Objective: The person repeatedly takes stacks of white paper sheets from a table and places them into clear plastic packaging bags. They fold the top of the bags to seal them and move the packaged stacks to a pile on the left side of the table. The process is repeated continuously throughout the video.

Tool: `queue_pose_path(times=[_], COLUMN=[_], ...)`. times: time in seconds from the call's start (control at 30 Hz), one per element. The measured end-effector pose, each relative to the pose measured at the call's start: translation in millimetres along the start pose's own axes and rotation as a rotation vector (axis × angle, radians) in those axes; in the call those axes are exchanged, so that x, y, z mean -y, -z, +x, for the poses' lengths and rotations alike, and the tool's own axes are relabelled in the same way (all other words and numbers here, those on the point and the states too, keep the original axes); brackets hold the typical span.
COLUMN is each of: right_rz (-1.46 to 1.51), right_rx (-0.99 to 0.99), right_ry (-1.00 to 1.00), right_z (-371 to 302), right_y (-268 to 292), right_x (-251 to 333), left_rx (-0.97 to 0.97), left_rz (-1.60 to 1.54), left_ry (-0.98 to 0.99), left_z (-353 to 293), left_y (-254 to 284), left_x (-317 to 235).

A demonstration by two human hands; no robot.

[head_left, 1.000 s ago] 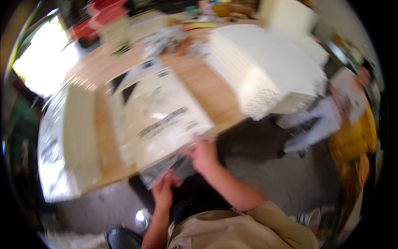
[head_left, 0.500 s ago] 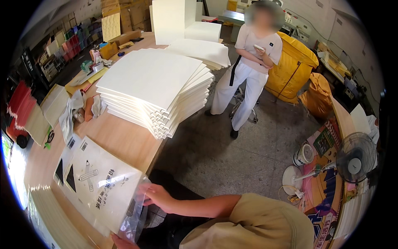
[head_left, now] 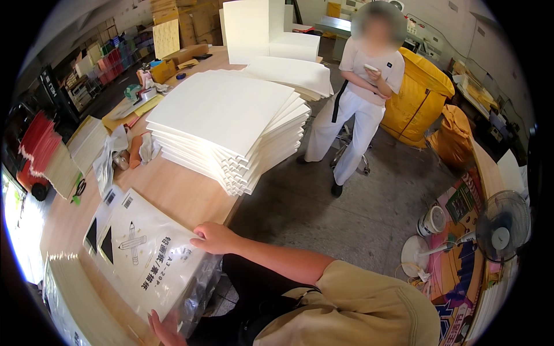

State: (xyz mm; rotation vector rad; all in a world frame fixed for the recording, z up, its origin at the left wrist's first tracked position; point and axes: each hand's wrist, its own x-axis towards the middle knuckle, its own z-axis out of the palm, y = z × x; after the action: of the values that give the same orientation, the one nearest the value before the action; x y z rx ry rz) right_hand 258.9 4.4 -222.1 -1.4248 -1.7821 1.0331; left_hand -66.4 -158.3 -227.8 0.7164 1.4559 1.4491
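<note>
A clear plastic sleeve holding a white drawing-paper pack point(head_left: 151, 254), printed with crossed pencils and dark lettering, lies at the near edge of the table. My right hand point(head_left: 218, 238) is closed at the pack's right edge, fingertips bent over its surface. By the near corner, my left hand point(head_left: 165, 331) is partly cut off by the frame; its visible fingers are stretched and apart, against the pack's edge. The sleeve's loose clear end point(head_left: 199, 291) hangs crumpled off the table edge between my hands. Another similar sleeve point(head_left: 99, 222) shows beneath the pack on its left.
Tall stacks of white sheets point(head_left: 225, 112) stand farther back on the wooden table point(head_left: 190, 199). A row of packed sleeves point(head_left: 81, 305) sits at the near left. Scissors point(head_left: 79, 189) lie leftward. Beyond the table stands a person point(head_left: 369, 75) holding a phone; a fan point(head_left: 501, 226) is at right.
My right hand has moved from the sleeve's loose end up onto the pack's right edge. The loose end now droops lower. My left hand's fingers look more spread.
</note>
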Motion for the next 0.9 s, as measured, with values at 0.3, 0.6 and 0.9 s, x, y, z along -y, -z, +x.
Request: queue_pose_path(times=[0.3,0.6,0.9], right_rz=[0.225,0.569,0.899], right_rx=[0.158,0.345,0.152], right_ry=[-0.18,-0.194,-0.041], right_z=[19,32,-30], right_y=[4,-21,5], right_x=[-8,-7,53], left_rx=[-0.043,-0.085,0.132], left_rz=[-0.034,0.069,0.289], left_ry=[-0.024,-0.127,-0.487], left_z=[21,26,-15], left_y=[-14,-7,-7], left_x=[1,-1,-84])
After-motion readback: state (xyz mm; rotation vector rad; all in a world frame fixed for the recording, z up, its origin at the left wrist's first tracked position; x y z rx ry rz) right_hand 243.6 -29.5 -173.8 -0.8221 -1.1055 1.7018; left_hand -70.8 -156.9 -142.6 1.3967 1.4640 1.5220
